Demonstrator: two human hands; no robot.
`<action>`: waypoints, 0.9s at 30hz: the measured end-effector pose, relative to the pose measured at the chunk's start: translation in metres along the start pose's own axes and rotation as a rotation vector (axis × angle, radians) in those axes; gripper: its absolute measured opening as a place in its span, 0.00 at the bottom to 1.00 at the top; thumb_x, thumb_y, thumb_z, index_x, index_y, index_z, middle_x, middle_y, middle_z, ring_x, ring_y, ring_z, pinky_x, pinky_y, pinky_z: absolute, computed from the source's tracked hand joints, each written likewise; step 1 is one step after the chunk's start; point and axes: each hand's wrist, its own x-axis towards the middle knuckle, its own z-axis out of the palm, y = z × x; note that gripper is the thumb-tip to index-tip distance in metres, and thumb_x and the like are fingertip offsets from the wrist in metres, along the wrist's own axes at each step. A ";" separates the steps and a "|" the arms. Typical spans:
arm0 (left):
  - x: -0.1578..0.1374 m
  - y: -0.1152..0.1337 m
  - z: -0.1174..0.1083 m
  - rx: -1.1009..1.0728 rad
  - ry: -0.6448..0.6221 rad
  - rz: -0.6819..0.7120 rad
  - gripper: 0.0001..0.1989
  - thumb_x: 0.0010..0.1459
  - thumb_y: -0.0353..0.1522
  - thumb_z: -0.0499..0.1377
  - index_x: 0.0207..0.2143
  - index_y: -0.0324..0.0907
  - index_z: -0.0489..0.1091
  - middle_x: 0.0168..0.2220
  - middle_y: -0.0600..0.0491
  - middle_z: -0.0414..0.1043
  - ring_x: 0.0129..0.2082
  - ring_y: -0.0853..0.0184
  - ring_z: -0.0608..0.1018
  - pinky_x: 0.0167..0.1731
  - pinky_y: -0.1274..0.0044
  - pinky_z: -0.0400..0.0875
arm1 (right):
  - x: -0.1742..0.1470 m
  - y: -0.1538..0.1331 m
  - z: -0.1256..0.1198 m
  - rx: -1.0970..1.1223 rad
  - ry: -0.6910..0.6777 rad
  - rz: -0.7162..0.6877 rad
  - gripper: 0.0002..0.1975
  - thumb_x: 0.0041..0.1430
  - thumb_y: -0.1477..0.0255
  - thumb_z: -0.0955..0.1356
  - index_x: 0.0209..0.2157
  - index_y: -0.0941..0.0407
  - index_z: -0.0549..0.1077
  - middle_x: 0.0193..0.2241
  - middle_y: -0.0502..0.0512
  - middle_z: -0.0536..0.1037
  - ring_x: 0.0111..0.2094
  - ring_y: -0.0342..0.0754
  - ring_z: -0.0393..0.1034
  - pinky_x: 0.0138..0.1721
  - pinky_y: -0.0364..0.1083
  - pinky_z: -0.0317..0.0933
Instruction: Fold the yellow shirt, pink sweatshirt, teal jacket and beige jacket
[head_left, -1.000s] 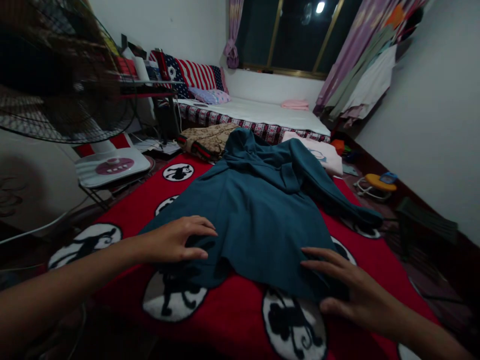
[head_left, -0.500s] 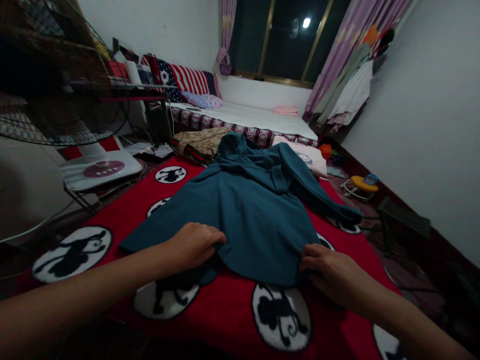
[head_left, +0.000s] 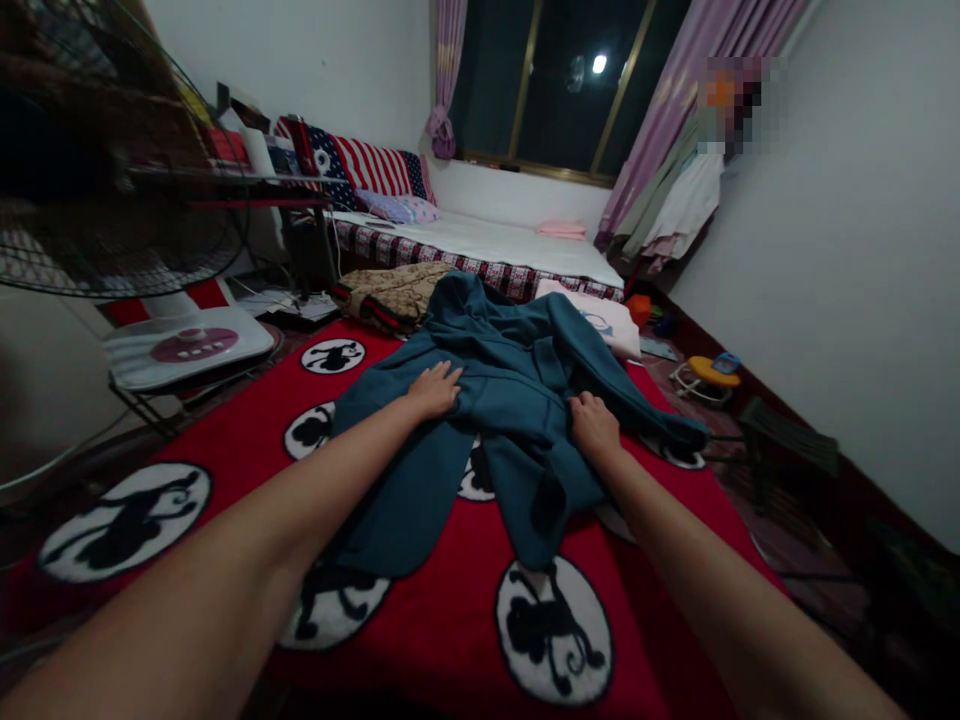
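Observation:
A teal long-sleeved coat (head_left: 517, 385) lies on a red blanket (head_left: 442, 620) patterned with dark figures in white circles. The back layer of its lower part is turned up toward the collar, and two front panels spread apart below. My left hand (head_left: 436, 390) rests flat on the turned-up cloth, fingers spread. At the right edge of the fold, my right hand (head_left: 595, 425) has its fingers curled onto the coat; its fingertips are partly hidden. One sleeve stretches out to the right, while the other cannot be made out.
A folded brown patterned garment (head_left: 390, 290) and a folded pale pink garment (head_left: 600, 320) lie beyond the coat. An electric fan (head_left: 180, 340) stands at left. Behind is a bed (head_left: 480, 235). On the right are a small yellow stool (head_left: 709, 372) and a dark folding stool (head_left: 791, 440).
Both hands have moved away from me toward the coat's middle, turning its lower hem up. The left hand has let go and flattened out. The front panels now show.

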 end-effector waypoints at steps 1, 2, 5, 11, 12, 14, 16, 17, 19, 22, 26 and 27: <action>-0.006 -0.003 0.009 0.007 -0.002 0.014 0.25 0.62 0.35 0.52 0.61 0.37 0.60 0.63 0.39 0.56 0.63 0.53 0.60 0.60 0.61 0.54 | -0.002 0.000 0.006 0.009 -0.002 -0.014 0.19 0.63 0.78 0.55 0.48 0.58 0.73 0.45 0.65 0.72 0.48 0.54 0.67 0.39 0.46 0.62; -0.013 -0.007 0.016 0.015 0.002 0.029 0.25 0.63 0.36 0.50 0.61 0.37 0.59 0.64 0.40 0.54 0.64 0.53 0.56 0.61 0.61 0.51 | -0.004 0.001 0.009 0.026 -0.006 -0.017 0.19 0.63 0.78 0.55 0.48 0.58 0.72 0.46 0.65 0.72 0.48 0.55 0.66 0.40 0.47 0.63; -0.026 -0.014 0.020 0.033 0.020 0.066 0.25 0.65 0.39 0.47 0.62 0.40 0.59 0.65 0.44 0.53 0.65 0.55 0.54 0.62 0.62 0.49 | -0.014 0.004 -0.004 0.158 0.075 0.014 0.19 0.61 0.76 0.60 0.53 0.59 0.68 0.51 0.66 0.69 0.51 0.57 0.64 0.46 0.52 0.63; -0.030 -0.015 0.018 0.035 0.116 0.079 0.22 0.64 0.38 0.49 0.57 0.42 0.65 0.62 0.45 0.60 0.63 0.57 0.61 0.60 0.64 0.55 | -0.109 -0.040 -0.057 0.609 0.154 -0.532 0.23 0.53 0.83 0.60 0.49 0.55 0.69 0.51 0.57 0.71 0.52 0.47 0.65 0.54 0.47 0.59; -0.030 -0.014 0.018 0.031 0.133 0.081 0.21 0.64 0.38 0.50 0.57 0.42 0.66 0.61 0.45 0.61 0.62 0.57 0.62 0.60 0.65 0.56 | -0.131 -0.048 -0.060 0.600 0.030 -0.639 0.28 0.48 0.85 0.61 0.51 0.54 0.68 0.50 0.55 0.73 0.51 0.46 0.66 0.54 0.47 0.59; -0.030 -0.014 0.020 0.017 0.151 0.089 0.21 0.63 0.38 0.50 0.55 0.41 0.67 0.60 0.44 0.63 0.61 0.58 0.63 0.60 0.66 0.56 | -0.165 -0.058 -0.060 0.503 -0.115 -0.730 0.36 0.42 0.87 0.62 0.55 0.55 0.64 0.55 0.56 0.70 0.54 0.49 0.65 0.57 0.50 0.55; -0.030 -0.014 0.020 -0.002 0.151 0.089 0.20 0.63 0.37 0.51 0.55 0.40 0.68 0.59 0.43 0.64 0.61 0.58 0.64 0.60 0.66 0.57 | -0.179 -0.057 -0.052 0.362 -0.127 -0.733 0.37 0.41 0.87 0.63 0.57 0.59 0.63 0.58 0.62 0.66 0.57 0.54 0.62 0.59 0.54 0.53; -0.030 -0.013 0.020 -0.009 0.153 0.082 0.20 0.63 0.37 0.51 0.55 0.40 0.68 0.59 0.43 0.63 0.61 0.57 0.63 0.60 0.65 0.56 | -0.178 -0.054 -0.046 0.293 -0.102 -0.709 0.35 0.42 0.87 0.63 0.56 0.61 0.64 0.59 0.65 0.65 0.57 0.56 0.61 0.58 0.55 0.54; -0.032 -0.009 0.016 -0.010 0.187 0.071 0.19 0.62 0.34 0.53 0.54 0.40 0.69 0.61 0.43 0.60 0.62 0.55 0.60 0.61 0.63 0.54 | -0.165 -0.046 -0.036 0.190 -0.056 -0.636 0.30 0.46 0.87 0.62 0.53 0.62 0.67 0.57 0.67 0.68 0.54 0.57 0.64 0.53 0.55 0.59; -0.049 0.006 0.004 -0.001 0.276 0.147 0.18 0.59 0.28 0.53 0.51 0.42 0.69 0.63 0.45 0.54 0.64 0.54 0.54 0.60 0.60 0.52 | -0.140 -0.037 -0.034 0.176 -0.056 -0.536 0.21 0.51 0.87 0.61 0.44 0.58 0.74 0.47 0.62 0.76 0.45 0.53 0.70 0.43 0.50 0.64; -0.109 0.038 -0.020 -0.009 0.128 0.288 0.10 0.59 0.36 0.55 0.40 0.43 0.71 0.47 0.46 0.68 0.49 0.57 0.70 0.49 0.66 0.65 | -0.129 -0.037 -0.042 0.467 -0.094 -0.406 0.12 0.57 0.80 0.63 0.37 0.55 0.75 0.34 0.55 0.78 0.37 0.48 0.73 0.36 0.44 0.63; -0.128 0.046 -0.025 -0.001 0.053 0.288 0.13 0.58 0.41 0.56 0.40 0.43 0.71 0.43 0.47 0.69 0.45 0.58 0.71 0.45 0.67 0.67 | -0.129 -0.038 -0.043 0.563 -0.096 -0.370 0.09 0.59 0.77 0.63 0.37 0.55 0.75 0.33 0.54 0.78 0.35 0.48 0.73 0.35 0.43 0.62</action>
